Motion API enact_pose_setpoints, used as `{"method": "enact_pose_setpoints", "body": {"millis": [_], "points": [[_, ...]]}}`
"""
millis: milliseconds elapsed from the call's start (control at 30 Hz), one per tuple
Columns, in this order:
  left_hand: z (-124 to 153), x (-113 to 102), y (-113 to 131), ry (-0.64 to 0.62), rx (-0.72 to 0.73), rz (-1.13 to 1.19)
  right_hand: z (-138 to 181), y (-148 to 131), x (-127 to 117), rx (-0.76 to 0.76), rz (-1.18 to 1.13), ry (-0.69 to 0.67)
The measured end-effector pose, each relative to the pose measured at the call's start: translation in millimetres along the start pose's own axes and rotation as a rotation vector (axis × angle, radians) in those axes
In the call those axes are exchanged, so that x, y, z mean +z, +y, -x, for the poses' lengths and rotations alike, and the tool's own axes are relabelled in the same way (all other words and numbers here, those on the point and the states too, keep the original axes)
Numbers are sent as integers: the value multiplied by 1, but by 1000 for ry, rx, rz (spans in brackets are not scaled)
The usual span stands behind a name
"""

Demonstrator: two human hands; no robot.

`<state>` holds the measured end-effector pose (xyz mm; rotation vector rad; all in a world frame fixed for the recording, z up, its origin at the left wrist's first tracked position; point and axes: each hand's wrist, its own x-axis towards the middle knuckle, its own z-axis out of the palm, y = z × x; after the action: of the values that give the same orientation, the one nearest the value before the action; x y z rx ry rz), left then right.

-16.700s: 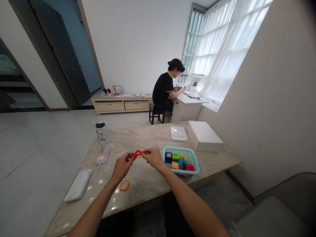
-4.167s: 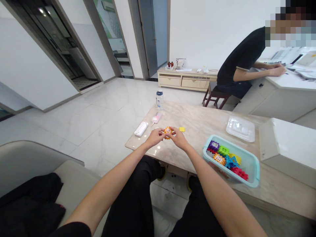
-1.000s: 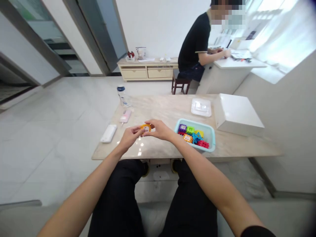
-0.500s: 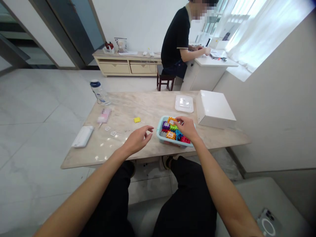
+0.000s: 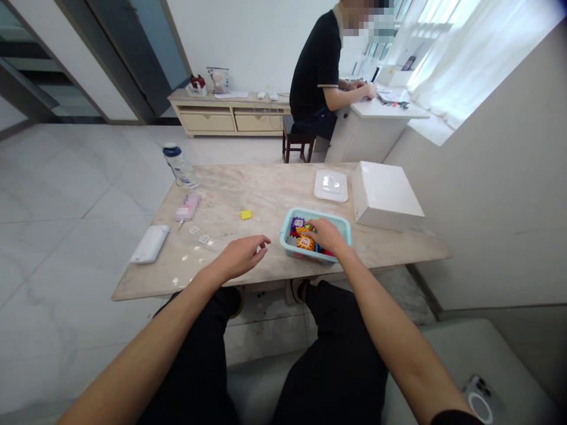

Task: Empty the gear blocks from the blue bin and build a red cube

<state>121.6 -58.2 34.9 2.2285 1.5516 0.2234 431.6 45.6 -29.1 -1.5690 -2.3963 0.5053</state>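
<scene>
A light blue basket (image 5: 289, 224) of coloured interlocking plastic tiles (image 5: 298, 224) stands near the front edge of a marble table (image 5: 274, 195). My right hand (image 5: 326, 235) is down inside the basket, lying on the tiles with its fingers curled over them; what they grip, if anything, is hidden. My left hand (image 5: 241, 257) hovers over the table just left of the basket, fingers loosely apart and holding nothing. A single yellow tile (image 5: 246, 214) lies on the table beyond my left hand.
On the table are a white box (image 5: 385, 196), a clear lid (image 5: 331, 185), a water bottle (image 5: 179, 167), a white case (image 5: 150, 244) and a pink packet (image 5: 188, 206). Another person sits at a white desk (image 5: 381, 112) behind. A phone (image 5: 481, 401) lies on the seat beside me.
Both hands held an orange tile together a second ago. My right hand carried it to the basket and has now sunk lower among the tiles; my left hand stayed open over the table.
</scene>
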Motion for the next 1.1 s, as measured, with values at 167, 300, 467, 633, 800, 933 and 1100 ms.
{"method": "enact_pose_setpoints", "body": {"millis": [167,300,467,633,800,933,1100], "points": [[1,-2,-22,43,-33,32,5,-3,-18,101,-78,221],[4,-7,-37,48,-37,56,9,-41,-34,192,-61,596],[20,-22,-66,118,-124,96,-2,-146,-17,-291,-3,401],[57,-22,-100,107,-173,198,-32,-229,20,-514,118,225],[96,-10,-127,128,-268,180,-65,-252,52,-387,91,89],[87,-14,-165,65,-386,58,-82,-251,74,-186,105,-60],[48,-16,-210,125,-604,-190,-90,-227,101,-10,68,-160]]}}
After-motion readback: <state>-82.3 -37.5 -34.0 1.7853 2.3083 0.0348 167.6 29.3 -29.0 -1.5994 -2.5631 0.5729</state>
